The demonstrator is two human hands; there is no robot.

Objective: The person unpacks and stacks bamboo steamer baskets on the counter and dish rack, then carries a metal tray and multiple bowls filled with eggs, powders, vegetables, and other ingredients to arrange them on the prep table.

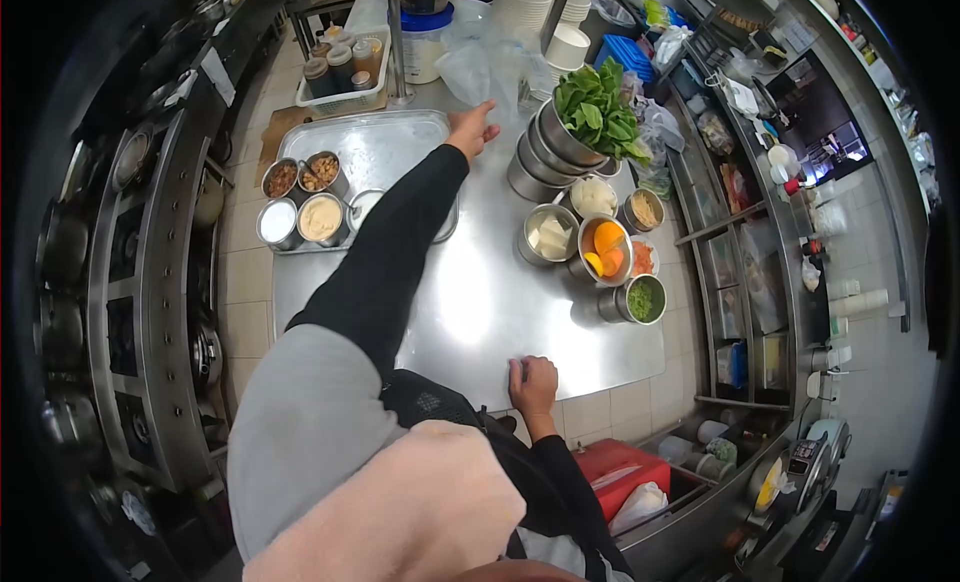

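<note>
My left hand (472,132) reaches far across the steel table, past the corner of a metal tray (370,134). Its fingers are apart, with nothing seen in them. Just beyond it lie clear plastic bags (470,70); I cannot tell whether it touches them. At the table's near edge rests my right hand (535,384), its fingers curled in and nothing visible in them. To the right stand steel containers of leafy greens (600,110), pale blocks (551,236), orange pieces (606,248) and chopped green bits (644,300).
On the tray's near side stand metal pots, one with a tan paste (321,218) and one with a white substance (278,222). A white basket (343,103) holds several bottles. Stoves (125,332) line the left; shelves (735,252) stand right. White bowls (568,47) are stacked at the back.
</note>
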